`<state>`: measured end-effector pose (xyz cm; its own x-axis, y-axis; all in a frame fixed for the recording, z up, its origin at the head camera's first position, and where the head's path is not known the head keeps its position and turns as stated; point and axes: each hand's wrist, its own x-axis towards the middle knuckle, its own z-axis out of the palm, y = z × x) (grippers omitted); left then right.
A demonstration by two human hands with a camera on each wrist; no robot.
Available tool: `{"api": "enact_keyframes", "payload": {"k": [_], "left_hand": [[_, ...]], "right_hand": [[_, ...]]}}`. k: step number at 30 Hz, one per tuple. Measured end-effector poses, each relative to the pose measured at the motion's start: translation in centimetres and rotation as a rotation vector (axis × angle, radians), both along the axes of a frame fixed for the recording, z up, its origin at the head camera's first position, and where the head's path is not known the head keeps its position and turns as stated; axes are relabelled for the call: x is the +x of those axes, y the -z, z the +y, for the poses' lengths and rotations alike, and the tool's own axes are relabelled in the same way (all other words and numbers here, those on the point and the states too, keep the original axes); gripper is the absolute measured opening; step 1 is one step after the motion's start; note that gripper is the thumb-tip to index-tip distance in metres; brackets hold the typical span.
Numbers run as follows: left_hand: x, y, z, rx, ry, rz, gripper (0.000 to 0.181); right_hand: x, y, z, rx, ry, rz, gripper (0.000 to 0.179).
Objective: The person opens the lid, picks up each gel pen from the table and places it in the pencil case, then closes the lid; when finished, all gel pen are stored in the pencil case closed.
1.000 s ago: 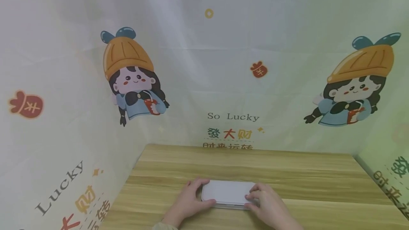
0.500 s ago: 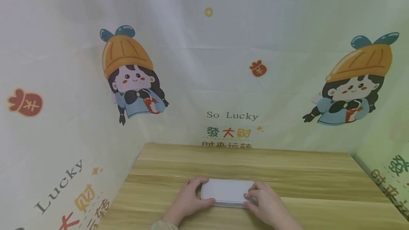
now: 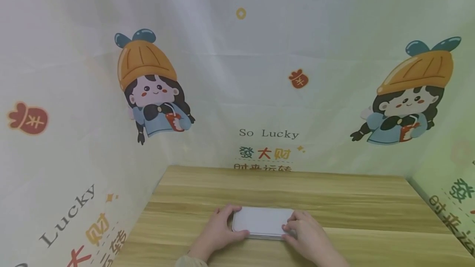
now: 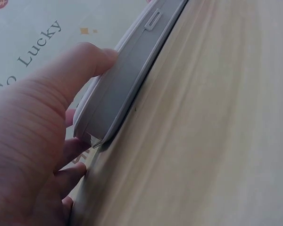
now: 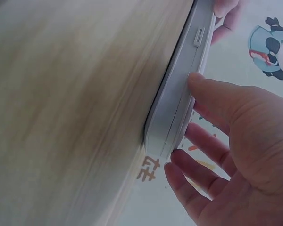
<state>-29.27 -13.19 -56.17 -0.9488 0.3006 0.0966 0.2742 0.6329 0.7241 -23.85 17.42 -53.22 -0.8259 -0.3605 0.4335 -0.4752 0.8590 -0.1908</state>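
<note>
A flat white rectangular case with rounded corners lies on the wooden table. In the left wrist view, a small clasp shows on its front side. My left hand grips the case's left end, thumb on the front edge and a finger at the back corner. At the other end, my right hand holds the case, its thumb on the front side and its bent fingers over the right end. A seam runs along the side in the right wrist view, and the lid looks down. What is inside is hidden.
The wood-grain table reaches back to a pale printed cloth, which hangs behind it and along both sides. Cartoon figures and lettering are printed on the cloth.
The head view shifts very slightly. Both hands keep their hold at the two ends of the case, which stays in the same place on the table.
</note>
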Motion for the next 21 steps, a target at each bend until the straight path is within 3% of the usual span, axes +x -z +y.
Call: {"api": "enact_keyframes", "payload": {"k": [15,21], "left_hand": [[0.38,0.37,0.0,0.008,0.011,0.057,0.078],[0.01,0.11,-0.33,0.013,0.013,0.059,0.081]], "right_hand": [[-0.1,0.42,0.59,-0.061,0.039,-0.071,0.023],[-0.45,-0.42,0.22,-0.109,0.067,-0.123,0.026]]}}
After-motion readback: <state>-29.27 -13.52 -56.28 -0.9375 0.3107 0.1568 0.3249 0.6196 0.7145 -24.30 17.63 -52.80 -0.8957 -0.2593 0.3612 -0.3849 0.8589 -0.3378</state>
